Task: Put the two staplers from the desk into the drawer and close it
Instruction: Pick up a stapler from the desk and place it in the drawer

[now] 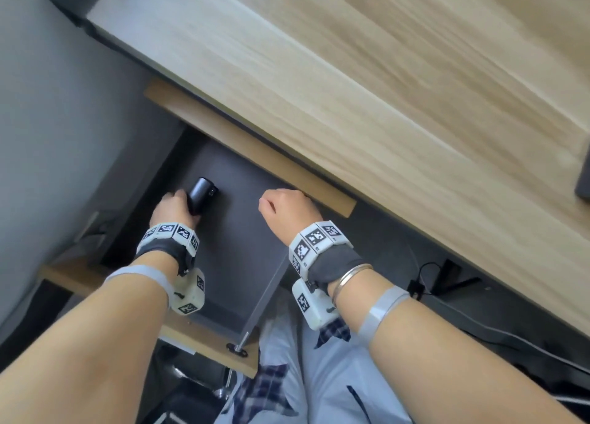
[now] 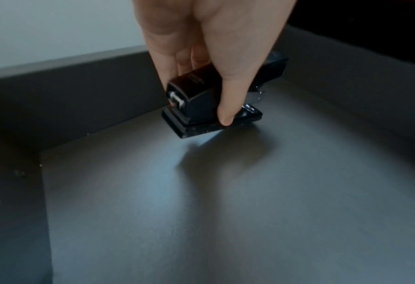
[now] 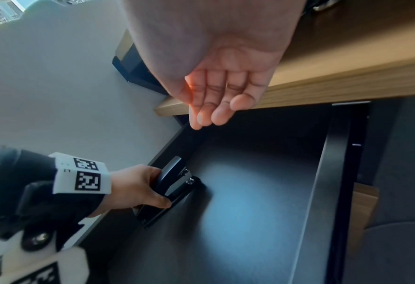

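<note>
The left hand (image 2: 209, 38) grips the black plastic stapler (image 2: 201, 100), lowering it into the dark grey drawer (image 2: 55, 86); set it flat, then release. The right hand (image 3: 216, 92) hangs relaxed, empty.

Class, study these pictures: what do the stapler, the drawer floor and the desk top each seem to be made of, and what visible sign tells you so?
Stapler: black, glossy casing, probably plastic, with small bright metal parts at the front; it catches highlights.
Drawer floor: dark grey, matt board, likely laminate; only a soft, diffuse sheen.
Desk top: pale wood or wood-look laminate; long grain streaks show, but real wood cannot be confirmed.
</note>
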`<state>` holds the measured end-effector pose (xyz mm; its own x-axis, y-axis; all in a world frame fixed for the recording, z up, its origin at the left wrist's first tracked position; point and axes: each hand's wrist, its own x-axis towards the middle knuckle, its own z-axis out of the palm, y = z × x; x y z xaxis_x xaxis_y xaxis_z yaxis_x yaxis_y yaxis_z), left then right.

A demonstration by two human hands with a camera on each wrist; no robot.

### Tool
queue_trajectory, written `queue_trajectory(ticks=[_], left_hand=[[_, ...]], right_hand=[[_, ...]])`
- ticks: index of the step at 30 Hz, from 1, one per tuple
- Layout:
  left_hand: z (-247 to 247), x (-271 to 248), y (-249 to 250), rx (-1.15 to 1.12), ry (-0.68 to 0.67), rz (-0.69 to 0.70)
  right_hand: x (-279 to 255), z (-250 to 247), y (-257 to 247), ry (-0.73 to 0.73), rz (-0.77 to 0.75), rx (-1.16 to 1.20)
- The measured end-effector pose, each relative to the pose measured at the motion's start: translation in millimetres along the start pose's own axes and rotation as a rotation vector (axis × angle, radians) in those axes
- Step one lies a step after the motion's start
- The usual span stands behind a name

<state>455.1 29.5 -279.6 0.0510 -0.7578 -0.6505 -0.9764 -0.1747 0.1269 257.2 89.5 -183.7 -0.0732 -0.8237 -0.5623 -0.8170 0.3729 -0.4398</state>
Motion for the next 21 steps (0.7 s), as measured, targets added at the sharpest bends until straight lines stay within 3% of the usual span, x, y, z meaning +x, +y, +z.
queue_trajectory(ticks=[15,21], left_hand=[[10.8,13.4,2.4,0.040,-0.078,-0.043],[-15.3,-11.7,18.3,0.009,0.006,-0.026]], right_hand=[[15.9,8.9,1.4,-0.044,0.012,0.024],[-0.5,-7.3,-3.3,-0.041,0.035,0.019]])
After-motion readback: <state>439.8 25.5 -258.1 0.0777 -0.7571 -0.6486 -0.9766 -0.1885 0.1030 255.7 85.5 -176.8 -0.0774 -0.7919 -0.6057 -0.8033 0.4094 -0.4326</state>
